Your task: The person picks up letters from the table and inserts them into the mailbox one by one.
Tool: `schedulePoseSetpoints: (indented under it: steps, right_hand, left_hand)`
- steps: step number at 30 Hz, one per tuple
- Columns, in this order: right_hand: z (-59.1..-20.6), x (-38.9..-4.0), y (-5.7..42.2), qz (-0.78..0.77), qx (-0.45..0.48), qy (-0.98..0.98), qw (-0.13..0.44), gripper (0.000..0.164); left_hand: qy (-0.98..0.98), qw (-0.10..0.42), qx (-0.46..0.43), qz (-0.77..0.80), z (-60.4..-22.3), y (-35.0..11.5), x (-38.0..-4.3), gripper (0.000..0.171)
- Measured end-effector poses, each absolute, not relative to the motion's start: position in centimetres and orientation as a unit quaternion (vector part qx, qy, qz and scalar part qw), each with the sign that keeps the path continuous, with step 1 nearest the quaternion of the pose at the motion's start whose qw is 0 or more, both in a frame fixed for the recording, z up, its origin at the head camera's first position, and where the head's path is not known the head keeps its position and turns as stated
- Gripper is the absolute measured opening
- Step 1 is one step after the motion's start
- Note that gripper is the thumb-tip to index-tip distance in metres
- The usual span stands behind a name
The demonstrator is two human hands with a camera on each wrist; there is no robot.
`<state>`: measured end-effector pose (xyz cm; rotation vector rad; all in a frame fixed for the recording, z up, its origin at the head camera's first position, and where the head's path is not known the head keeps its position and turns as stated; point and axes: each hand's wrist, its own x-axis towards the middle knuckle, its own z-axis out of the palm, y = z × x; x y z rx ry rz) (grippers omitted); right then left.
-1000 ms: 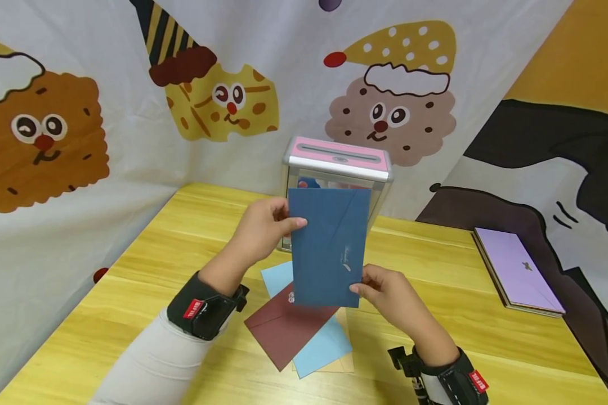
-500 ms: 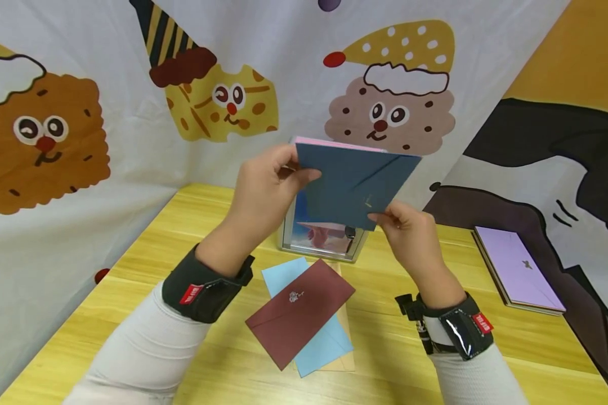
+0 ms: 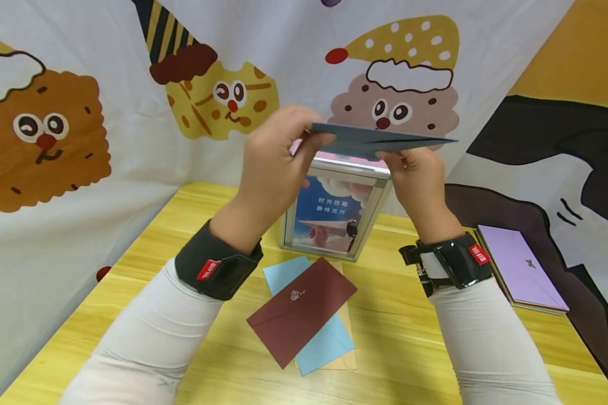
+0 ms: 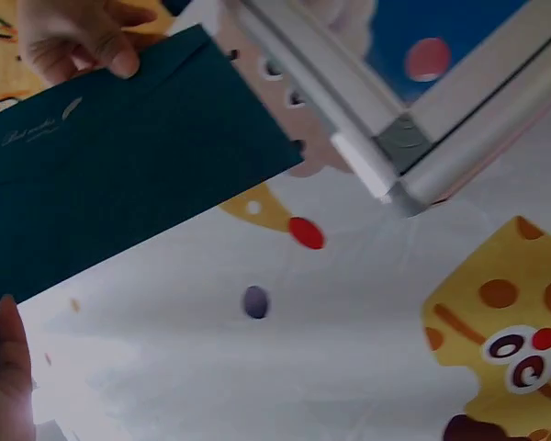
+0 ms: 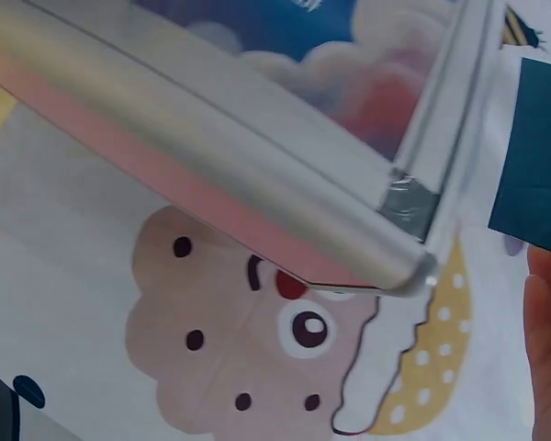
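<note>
A dark blue envelope (image 3: pixel 354 142), tilted almost edge-on in the head view, is held above the box (image 3: pixel 336 216) with the pink top. My left hand (image 3: pixel 278 160) pinches its left end between thumb and fingers. My right hand (image 3: pixel 419 183) pinches its near edge toward the right. In the left wrist view the envelope (image 4: pixel 133 152) shows its flap side with light script and a feather mark. The envelope and hands cover most of the box top, so its slot is hidden. The box's clear front shows a blue and pink picture and a lock.
In front of the box lie a maroon envelope (image 3: pixel 304 312), a light blue envelope (image 3: pixel 326 346) and a cream envelope (image 3: pixel 348 363), overlapping. A stack topped by a lilac envelope (image 3: pixel 524 267) lies at the table's right. Behind hangs a cartoon-print cloth (image 3: pixel 294 50).
Both hands have raised the blue envelope from in front of the box to above it. It has tipped from upright to nearly flat, its far edge turned away.
</note>
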<state>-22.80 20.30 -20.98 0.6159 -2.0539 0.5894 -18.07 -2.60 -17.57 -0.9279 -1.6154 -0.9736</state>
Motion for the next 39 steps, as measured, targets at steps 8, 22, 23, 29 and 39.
schedulePoseSetpoints:
  steps: [8,22,23,29,39]
  right_hand:
    - [-21.2,-25.3,20.3,0.238,0.246,-0.826,0.448,0.016]
    - [-21.3,-26.9,20.2,0.275,0.222,-0.849,0.392,0.014]
    - [-21.3,-26.9,20.2,0.276,0.219,-0.852,0.387,0.014]
    - [-21.5,-27.3,20.2,0.283,0.188,-0.875,0.345,0.013]
    - [-21.4,-27.2,20.6,0.272,0.161,-0.912,0.264,0.016]
  left_hand:
    - [-0.686,0.485,-0.369,-0.398,-17.9,-2.1,-19.9,0.019]
    - [-0.725,0.454,-0.351,-0.381,-17.5,-1.9,-21.9,0.024]
    - [-0.726,0.453,-0.351,-0.381,-17.6,-1.9,-22.0,0.024]
    - [-0.74,0.438,-0.34,-0.38,-17.9,-1.8,-22.9,0.025]
    - [-0.765,0.396,-0.305,-0.406,-18.5,-1.4,-24.6,0.022]
